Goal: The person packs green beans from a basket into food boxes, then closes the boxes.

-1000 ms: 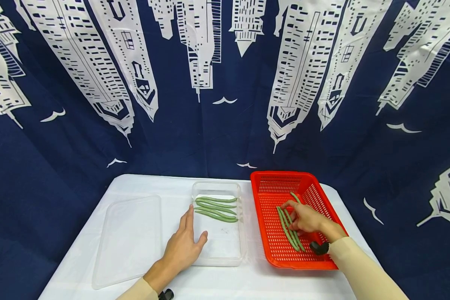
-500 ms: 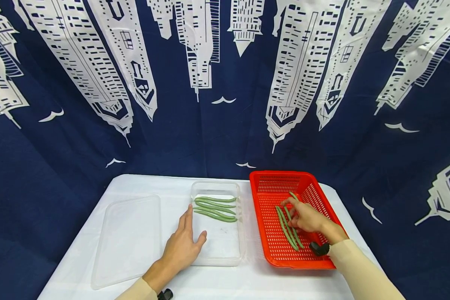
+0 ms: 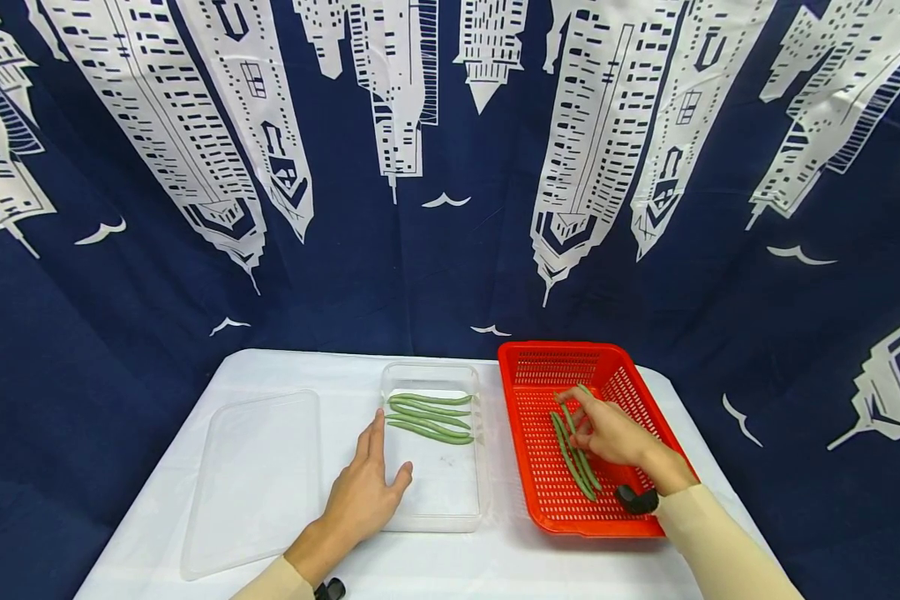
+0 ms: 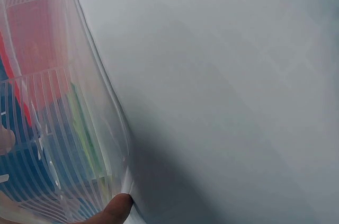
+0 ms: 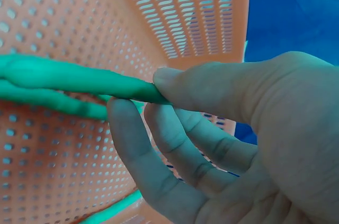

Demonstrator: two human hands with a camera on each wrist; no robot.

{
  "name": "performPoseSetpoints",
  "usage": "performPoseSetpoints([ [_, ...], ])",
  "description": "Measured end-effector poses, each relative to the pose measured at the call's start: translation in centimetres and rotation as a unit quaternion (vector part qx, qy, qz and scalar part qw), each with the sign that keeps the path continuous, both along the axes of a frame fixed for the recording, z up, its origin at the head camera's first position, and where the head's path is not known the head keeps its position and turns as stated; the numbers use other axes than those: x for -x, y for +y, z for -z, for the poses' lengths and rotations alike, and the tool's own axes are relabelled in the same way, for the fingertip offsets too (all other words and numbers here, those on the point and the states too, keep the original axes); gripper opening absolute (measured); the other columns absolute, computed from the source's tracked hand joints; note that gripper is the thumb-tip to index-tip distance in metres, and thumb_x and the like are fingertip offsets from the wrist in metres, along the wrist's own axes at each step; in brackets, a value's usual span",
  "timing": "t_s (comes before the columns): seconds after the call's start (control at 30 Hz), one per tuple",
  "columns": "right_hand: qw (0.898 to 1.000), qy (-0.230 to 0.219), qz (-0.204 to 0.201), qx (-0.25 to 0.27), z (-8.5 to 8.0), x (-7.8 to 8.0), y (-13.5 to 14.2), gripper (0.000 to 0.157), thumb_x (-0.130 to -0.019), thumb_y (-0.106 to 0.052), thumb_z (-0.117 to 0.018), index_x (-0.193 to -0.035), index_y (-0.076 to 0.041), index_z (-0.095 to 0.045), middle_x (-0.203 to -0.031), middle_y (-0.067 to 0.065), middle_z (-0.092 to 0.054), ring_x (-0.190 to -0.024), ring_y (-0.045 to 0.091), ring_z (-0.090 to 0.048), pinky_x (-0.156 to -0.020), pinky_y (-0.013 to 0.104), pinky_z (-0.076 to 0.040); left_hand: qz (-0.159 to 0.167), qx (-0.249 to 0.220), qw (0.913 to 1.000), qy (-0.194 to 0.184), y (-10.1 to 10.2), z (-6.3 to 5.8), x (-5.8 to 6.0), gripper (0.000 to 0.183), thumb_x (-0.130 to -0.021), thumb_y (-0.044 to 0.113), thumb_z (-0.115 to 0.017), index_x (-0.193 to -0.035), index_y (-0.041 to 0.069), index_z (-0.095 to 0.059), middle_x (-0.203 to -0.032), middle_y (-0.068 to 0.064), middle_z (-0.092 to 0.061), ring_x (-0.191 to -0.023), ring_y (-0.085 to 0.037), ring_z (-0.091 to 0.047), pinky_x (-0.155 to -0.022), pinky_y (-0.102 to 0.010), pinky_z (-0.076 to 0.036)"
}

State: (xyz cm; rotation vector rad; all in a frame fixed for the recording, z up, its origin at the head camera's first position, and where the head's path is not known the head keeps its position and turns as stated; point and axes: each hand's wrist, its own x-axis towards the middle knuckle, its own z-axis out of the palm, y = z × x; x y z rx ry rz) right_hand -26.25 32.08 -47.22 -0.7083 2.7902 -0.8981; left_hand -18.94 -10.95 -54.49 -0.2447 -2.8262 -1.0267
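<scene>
In the head view my right hand is over the red perforated basket. Its thumb and fingertips pinch one end of a green bean, as the right wrist view shows. Another green bean lies right alongside, and one more bean is partly covered by the hand. My left hand lies with straight fingers along the left side of a clear plastic container; a fingertip shows at its edge in the left wrist view. Several green beans lie side by side in the container's far half.
A flat translucent lid lies on the white-covered table left of the container. The basket stands to the container's right with a narrow gap between. Behind the table hangs a dark blue cloth printed with white buildings.
My right hand has shifted slightly left, and the pinched bean has slid a little toward the far end of the basket. The left hand stays in place.
</scene>
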Motion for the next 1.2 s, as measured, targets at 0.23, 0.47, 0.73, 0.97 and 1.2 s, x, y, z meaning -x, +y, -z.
performPoseSetpoints([
  [0.23, 0.999, 0.039, -0.003, -0.005, -0.8, -0.5, -1.1, 0.065, -0.094, 0.015, -0.08, -0.151, -0.008, -0.06, -0.101, 0.008, -0.083, -0.085, 0.009, -0.076, -0.078, 0.026, -0.061, -0.001, 0.001, 1.0, 0.002, -0.1, 0.0, -0.1, 0.097, -0.112, 0.035, -0.073, -0.185, 0.002, -0.019, -0.182, -0.026, -0.043, -0.114, -0.046, -0.082, -0.092, -0.067, -0.067],
  [0.47, 0.999, 0.05, 0.015, -0.008, -1.7, -1.3, -2.5, 0.064, -0.093, 0.018, -0.079, -0.149, -0.01, -0.061, -0.103, 0.005, -0.083, -0.092, 0.011, -0.079, -0.079, 0.026, -0.064, -0.004, 0.001, 1.0, 0.001, -0.1, 0.0, -0.1, 0.098, -0.112, 0.035, -0.074, -0.186, 0.003, -0.018, -0.183, -0.025, -0.043, -0.116, -0.048, -0.082, -0.089, -0.065, -0.068],
  [0.73, 0.998, 0.063, 0.026, -0.012, -3.1, -2.5, -4.4, 0.052, -0.097, 0.012, -0.083, -0.142, -0.005, -0.064, -0.112, 0.004, -0.084, -0.1, 0.016, -0.083, -0.084, 0.034, -0.07, -0.003, -0.001, 1.0, 0.001, -0.1, 0.2, -0.1, 0.099, -0.111, 0.035, -0.074, -0.186, 0.005, -0.017, -0.183, -0.025, -0.042, -0.116, -0.047, -0.082, -0.089, -0.064, -0.069],
  [0.97, 0.993, 0.107, 0.014, -0.044, -3.9, -3.1, -6.3, 0.043, -0.099, 0.004, -0.086, -0.137, -0.009, -0.07, -0.107, -0.004, -0.084, -0.098, 0.012, -0.082, -0.103, 0.046, -0.058, -0.004, -0.005, 1.0, -0.003, 0.0, 0.4, -0.1, 0.098, -0.112, 0.035, -0.074, -0.186, 0.004, -0.018, -0.183, -0.025, -0.042, -0.12, -0.05, -0.081, -0.092, -0.066, -0.068],
  [1.2, 0.992, 0.122, -0.022, -0.026, -4.2, -2.8, -7.8, 0.046, -0.098, 0.01, -0.081, -0.138, -0.009, -0.07, -0.099, 0.002, -0.084, -0.09, 0.008, -0.076, -0.083, 0.034, -0.069, -0.005, -0.003, 1.0, -0.001, -0.1, 0.1, 0.0, 0.099, -0.111, 0.035, -0.075, -0.186, 0.002, -0.019, -0.183, -0.025, -0.042, -0.112, -0.046, -0.083, -0.091, -0.065, -0.068],
])
